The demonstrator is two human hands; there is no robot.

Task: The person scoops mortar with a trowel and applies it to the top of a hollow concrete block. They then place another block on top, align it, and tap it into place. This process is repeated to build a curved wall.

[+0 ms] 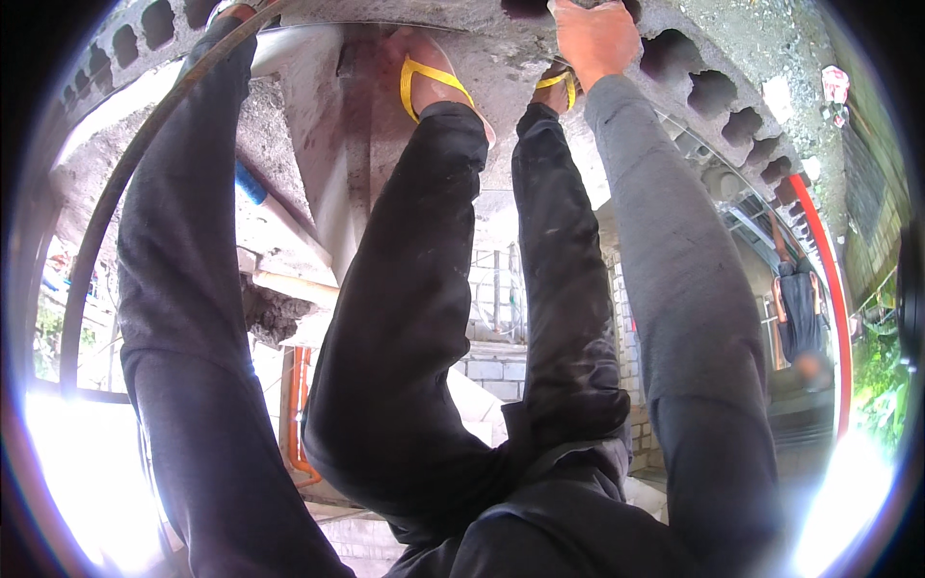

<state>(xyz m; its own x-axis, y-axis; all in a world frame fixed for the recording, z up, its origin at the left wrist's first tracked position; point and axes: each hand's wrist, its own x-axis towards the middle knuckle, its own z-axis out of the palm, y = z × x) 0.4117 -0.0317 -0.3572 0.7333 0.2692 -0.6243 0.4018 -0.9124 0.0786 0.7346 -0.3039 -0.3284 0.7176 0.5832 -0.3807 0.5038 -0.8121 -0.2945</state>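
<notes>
My right hand (pixel 595 40) is closed, its fingers curled down at the upper edge of the view. It rests against a row of grey hollow concrete blocks (pixel 718 72) with open cores; whatever lies inside the fingers is hidden. Only a sliver of my left hand (pixel 238 12) shows at the top left, near the blocks on that side. A long brown bar or hose (pixel 116 188), curved in this view, passes close to it. The left fingers are out of sight. Dark grey sleeves cover both arms.
My feet, in sandals with yellow straps (pixel 434 77), stand on a grey, dusty surface. A pipe with a blue end (pixel 251 183) lies at left. Orange pipes (pixel 297 414) and a block wall (pixel 496 371) lie below. At right are a red bar (pixel 824 246) and another person (pixel 800 308).
</notes>
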